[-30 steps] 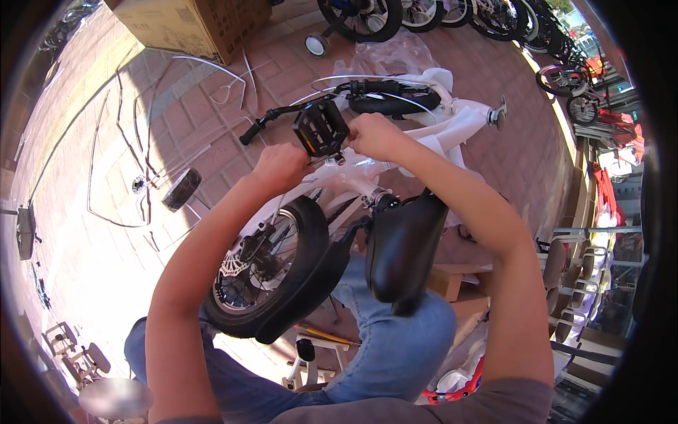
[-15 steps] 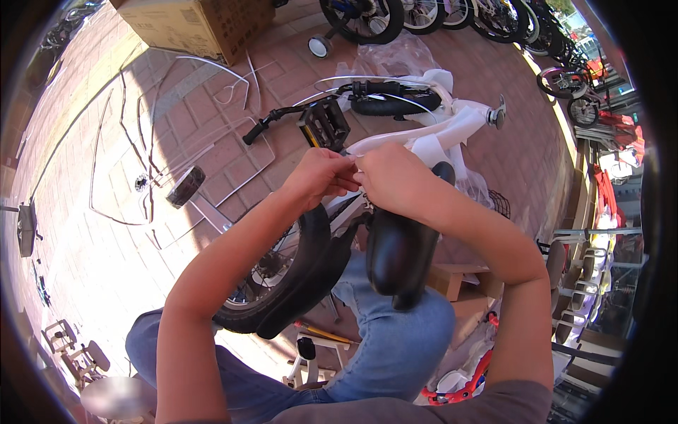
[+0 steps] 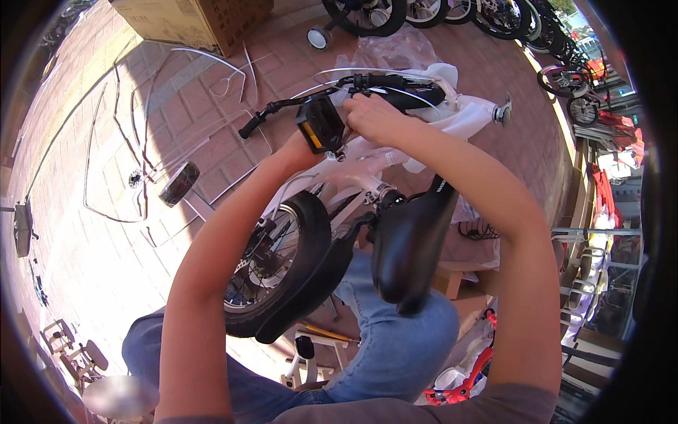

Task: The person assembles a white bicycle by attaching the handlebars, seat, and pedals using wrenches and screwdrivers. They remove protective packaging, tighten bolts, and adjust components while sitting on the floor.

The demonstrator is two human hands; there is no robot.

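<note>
A bicycle with a white frame (image 3: pixel 357 169), partly wrapped in white foam, lies tilted in front of my knees. Its black pedal (image 3: pixel 321 126) with a yellow reflector stands up between my hands. My left hand (image 3: pixel 302 150) is at the pedal's near left side, its fingers hidden behind it. Curled fingers of my right hand (image 3: pixel 371 116) are at the pedal's right side; what they grip, if anything, is hidden. The black saddle (image 3: pixel 402 254) hangs over my right knee. Left of it are the rear wheel (image 3: pixel 318 233) and a black mudguard (image 3: pixel 311 297).
Handlebars (image 3: pixel 265 116) and a front wheel lie beyond my hands. Another pedal (image 3: pixel 180 184) sticks out at left, near loose strips on the paving. A cardboard box (image 3: pixel 191 25) stands far left, parked bicycles (image 3: pixel 494 18) far right. Red-handled tool (image 3: pixel 470 381) lies low right.
Both hands have moved farther away from me and apart, from close together below the pedal to either side of it. The saddle has shifted slightly, and more of the frame shows.
</note>
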